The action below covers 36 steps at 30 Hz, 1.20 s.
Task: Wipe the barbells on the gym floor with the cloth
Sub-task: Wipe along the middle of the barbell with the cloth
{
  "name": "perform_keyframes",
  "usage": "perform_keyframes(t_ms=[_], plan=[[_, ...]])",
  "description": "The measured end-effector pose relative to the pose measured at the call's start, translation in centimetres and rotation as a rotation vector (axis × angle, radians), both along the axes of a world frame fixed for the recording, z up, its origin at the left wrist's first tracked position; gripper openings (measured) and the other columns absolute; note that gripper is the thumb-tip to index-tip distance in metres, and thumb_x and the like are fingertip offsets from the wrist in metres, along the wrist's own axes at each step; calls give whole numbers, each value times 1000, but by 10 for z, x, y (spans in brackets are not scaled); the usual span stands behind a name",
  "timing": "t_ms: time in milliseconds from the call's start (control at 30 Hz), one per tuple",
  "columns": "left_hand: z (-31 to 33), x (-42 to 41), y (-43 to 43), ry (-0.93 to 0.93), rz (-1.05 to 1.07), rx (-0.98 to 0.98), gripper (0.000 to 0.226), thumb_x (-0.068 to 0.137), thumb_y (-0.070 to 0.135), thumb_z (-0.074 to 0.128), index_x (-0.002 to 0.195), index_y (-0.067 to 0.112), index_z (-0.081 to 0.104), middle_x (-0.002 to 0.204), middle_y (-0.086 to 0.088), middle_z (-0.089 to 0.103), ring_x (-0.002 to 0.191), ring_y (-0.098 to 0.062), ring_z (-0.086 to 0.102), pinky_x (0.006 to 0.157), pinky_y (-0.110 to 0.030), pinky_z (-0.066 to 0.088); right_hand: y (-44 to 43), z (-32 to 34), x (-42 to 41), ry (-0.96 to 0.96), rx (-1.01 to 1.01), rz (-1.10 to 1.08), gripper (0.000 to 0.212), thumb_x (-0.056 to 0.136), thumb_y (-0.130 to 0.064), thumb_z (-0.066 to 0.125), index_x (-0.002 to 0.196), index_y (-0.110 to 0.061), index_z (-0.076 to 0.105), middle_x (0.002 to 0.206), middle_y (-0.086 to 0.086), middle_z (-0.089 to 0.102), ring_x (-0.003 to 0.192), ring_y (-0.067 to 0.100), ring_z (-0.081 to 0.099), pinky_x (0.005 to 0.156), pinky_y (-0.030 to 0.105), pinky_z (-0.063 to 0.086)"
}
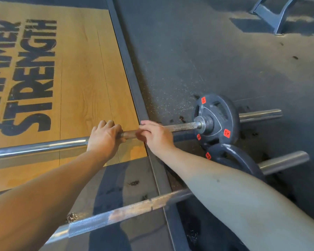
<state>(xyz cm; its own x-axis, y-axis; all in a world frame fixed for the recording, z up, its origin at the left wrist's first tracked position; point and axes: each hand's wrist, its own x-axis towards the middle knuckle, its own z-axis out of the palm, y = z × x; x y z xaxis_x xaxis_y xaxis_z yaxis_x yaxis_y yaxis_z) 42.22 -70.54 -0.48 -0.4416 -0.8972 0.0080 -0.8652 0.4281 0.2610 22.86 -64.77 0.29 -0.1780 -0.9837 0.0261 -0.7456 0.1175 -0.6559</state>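
Two bare forearms enter from the lower edge and reach forward over the near barbell (116,214), whose knurled shaft lies slantwise on the dark mat, its right part hidden beneath the right forearm. Its plate (232,158) and smooth sleeve end show again beyond that arm.

Farther off lies the far barbell (44,147), roughly parallel to the first; both hands are on its shaft. The left hand (105,136) grips the shaft from above, fingers curled over the top and knuckles toward the camera, where the smooth chrome gives way to the rusty knurled section. The right hand (156,136) is just beside it on the same shaft, fingers bent over the bar. A short length of brown knurling shows between the two hands. Whether the right thumb passes under the bar cannot be told.

Right of the hands the shaft runs on to a dark weight plate (223,113) with orange labels, one reading 5 KG; it stands on the speckled rubber floor (206,51). Under the left part of this bar is a wooden lifting platform (83,78) bearing black lettering — "STRENGTH" is legible — bordered by a grey metal strip (129,69). A grey equipment frame (272,13) stands at the upper right.
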Motion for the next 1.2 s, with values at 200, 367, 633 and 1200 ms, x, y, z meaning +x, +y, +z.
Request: perform_keyframes(t_ms=[200,367,633,1200], plan=[[14,23,1,14,-21,5,42,98,47,61,136,28,62,125,0,59,116,-25,47,93,-37,40,19,4,-96,14,36,-350,25,100,-20,61,120,-24,75,136,-13,64,127,14,56,112,32,37],[16,95,-5,-20,118,-37,35,92,52,65,110,24,76,113,-1,66,109,-28,54,89,-42,41,12,-5,-49,18,-66,-518,25,99,-13,60,119,-14,75,134,-3,67,128,20,57,112,33,37],[16,92,-12,27,131,19,25,90,41,72,104,22,80,99,0,64,98,-26,53,85,-41,44,-23,-14,96,59,-67,94,21,96,-5,63,109,-9,79,125,2,71,116,26,61,102,41,48],[8,92,-8,43,131,-18,27,95,40,65,105,18,75,103,-4,60,100,-27,48,85,-40,41,-43,2,112,168,34,304,20,96,-9,61,102,-18,78,115,-6,71,105,25,59,90,44,50]])
